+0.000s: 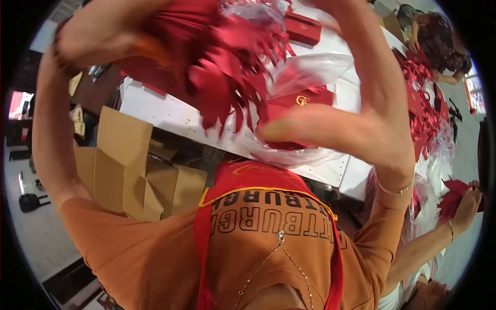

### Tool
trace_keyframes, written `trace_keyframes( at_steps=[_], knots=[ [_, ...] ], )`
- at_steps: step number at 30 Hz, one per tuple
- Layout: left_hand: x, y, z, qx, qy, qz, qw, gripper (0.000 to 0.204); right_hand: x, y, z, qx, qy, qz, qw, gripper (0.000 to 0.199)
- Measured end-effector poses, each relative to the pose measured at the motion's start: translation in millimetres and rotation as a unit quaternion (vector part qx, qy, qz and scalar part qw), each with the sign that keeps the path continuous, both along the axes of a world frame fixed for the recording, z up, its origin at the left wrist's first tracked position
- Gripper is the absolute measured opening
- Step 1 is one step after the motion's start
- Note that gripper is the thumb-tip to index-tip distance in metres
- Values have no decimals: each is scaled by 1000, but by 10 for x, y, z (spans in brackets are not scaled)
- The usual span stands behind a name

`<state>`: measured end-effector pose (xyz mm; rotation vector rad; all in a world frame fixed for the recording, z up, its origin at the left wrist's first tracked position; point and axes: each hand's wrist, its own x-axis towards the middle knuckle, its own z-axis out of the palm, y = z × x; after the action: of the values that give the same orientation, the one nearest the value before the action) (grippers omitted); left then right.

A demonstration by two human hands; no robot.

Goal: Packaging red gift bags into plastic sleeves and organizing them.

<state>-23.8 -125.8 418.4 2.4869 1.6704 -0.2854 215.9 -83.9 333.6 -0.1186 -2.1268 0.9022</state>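
left hand [98, 33]: raised high, closed on red cutouts [217, 67]
right hand [356, 98]: raised, fingers curled, gripping clear bag [310, 72] around the cutouts
cutouts: bunched between both hands, above white table [165, 111]
table: red boxes [302, 28], more cutouts
left side: cardboard boxes [124, 165]
right: another person's hand [465, 204] on red pieces

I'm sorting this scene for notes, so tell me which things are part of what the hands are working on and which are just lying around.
In hand:
left hand
right hand
bunch of red paper cutouts
clear plastic bag

Lying about:
cardboard boxes
red gift box
white table
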Motion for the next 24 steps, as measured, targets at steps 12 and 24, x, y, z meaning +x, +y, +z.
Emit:
trace_keyframes(
  at_steps=[12, 24],
  knots=[
    [84, 4, -569, 7, -165, -115, 979, 47, -598, -148, -344, -200, -106, 19, 974, 107],
    [19, -218, -484, 166, -201, -122, 958, 66, -510, -33, -313, -393, -121, 97, 906, 78]
  ],
)
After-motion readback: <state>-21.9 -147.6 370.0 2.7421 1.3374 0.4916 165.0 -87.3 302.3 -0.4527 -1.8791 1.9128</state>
